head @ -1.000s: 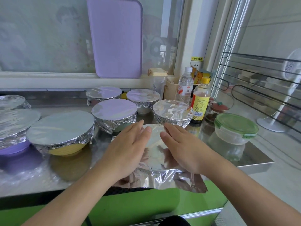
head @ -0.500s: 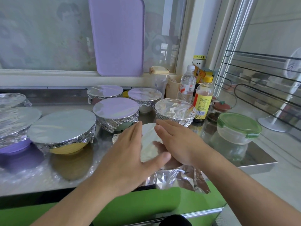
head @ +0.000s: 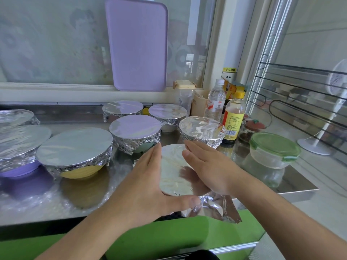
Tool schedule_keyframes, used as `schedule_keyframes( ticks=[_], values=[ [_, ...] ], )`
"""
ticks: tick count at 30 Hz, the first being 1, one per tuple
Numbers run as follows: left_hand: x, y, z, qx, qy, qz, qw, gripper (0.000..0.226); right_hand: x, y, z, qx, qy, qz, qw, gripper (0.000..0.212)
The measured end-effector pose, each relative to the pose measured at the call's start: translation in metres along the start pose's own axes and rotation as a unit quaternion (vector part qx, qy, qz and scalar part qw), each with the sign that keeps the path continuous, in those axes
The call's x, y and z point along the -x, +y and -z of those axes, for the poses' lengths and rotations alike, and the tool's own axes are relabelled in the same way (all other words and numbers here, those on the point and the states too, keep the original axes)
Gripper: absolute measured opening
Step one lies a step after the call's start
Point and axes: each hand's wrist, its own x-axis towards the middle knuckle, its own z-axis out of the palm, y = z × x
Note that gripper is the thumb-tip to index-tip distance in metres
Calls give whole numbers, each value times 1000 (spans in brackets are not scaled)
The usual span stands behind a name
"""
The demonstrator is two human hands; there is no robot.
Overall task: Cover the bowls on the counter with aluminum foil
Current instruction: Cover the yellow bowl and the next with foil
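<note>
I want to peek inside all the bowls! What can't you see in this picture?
- Head view: the front bowl itself, hidden under the foil sheet and both hands, left hand, right hand.
- Contents of the yellow bowl and the other covered bowls: foil hides them.
- Far-left foil-covered bowl: cut off by the picture's edge.
- Bottle label: print too small to read.

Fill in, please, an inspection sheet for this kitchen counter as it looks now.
Surface: steel counter, shiny.
Job's things: seven foil-covered bowls behind; front bowl's foil flat on top, its near-right corner not yet folded down.
Clutter: green-lidded container, water bottle, sauce bottle, purple board leaning on the window.
Grips: left hand and right hand press the foil, fingers straight.
Cables: nothing seen.
Surroundings: white fan behind the glass on the right.
</note>
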Motion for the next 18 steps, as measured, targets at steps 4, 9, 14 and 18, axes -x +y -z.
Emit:
schedule_keyframes(
  ticks=[4, 9, 14, 18],
  values=[
    [-16, 11, 11, 9, -25, 26, 999, 117, -3, 1, -8, 75, 14, 42, 996, 44],
    [-46, 32, 3, -107, 31, -22, 993, 52, -5, -10, -5, 80, 14, 30, 996, 42],
    [-49, 27, -1, -109, 24, -24, 994, 69, 8, 10, -16, 37, -2, 24, 999, 37],
    [-49, 29, 0, -107, 53, -17, 993, 41, 35, -10, -15, 95, 71, -43, 992, 75]
  ],
)
